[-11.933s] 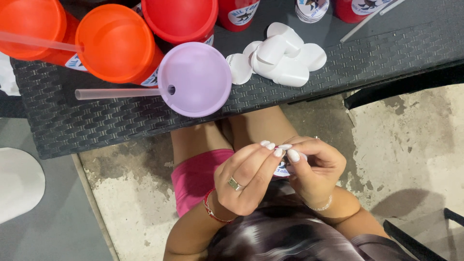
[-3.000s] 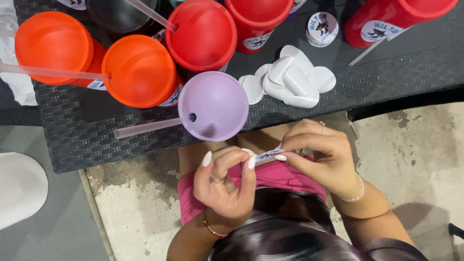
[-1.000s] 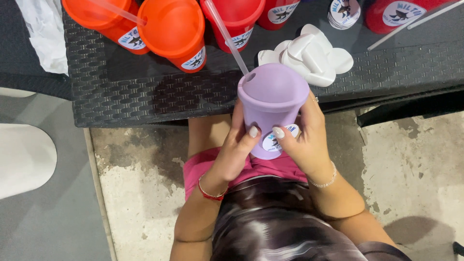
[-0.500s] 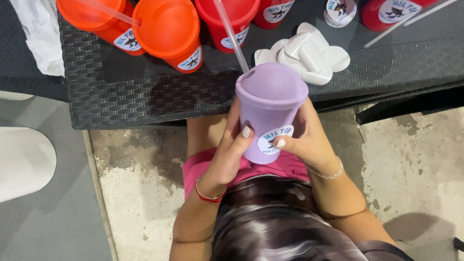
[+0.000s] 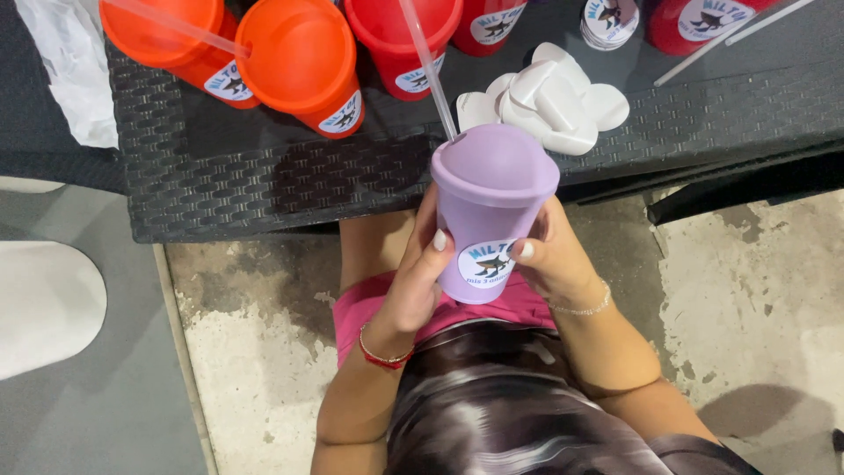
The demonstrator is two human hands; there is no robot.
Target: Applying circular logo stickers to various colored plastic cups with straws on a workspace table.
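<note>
You have the lilac lidded cup [image 5: 489, 220] upright between both hands, held out over your lap just in front of the near edge of the black woven worktop [image 5: 264, 189]. Your left hand [image 5: 413, 286] wraps the cup's left side with its thumb laid on the front, right beside the round printed sticker [image 5: 486, 264] low on the cup wall; your right hand [image 5: 554, 264] closes on the opposite side, thumb tip touching the sticker's right edge. Both hands are closed around the cup, so neither is free. Judging by the thumbs, you are at the pressing-down stage, smoothing the sticker onto the curved wall. What this seems to call for is firm, even thumb pressure from the middle of the sticker outward, with the cup kept steady so the edges lie flat without a crease. A clear straw [image 5: 429, 66] rises from the cup's lid and slants away over the worktop, so mind it as you turn the cup. Behind it stand the orange cups [image 5: 303, 62] and a red cup [image 5: 404, 35], already wearing their stickers, and a heap of white lids [image 5: 554, 97] lies just beyond the lilac cup's rim.
</note>
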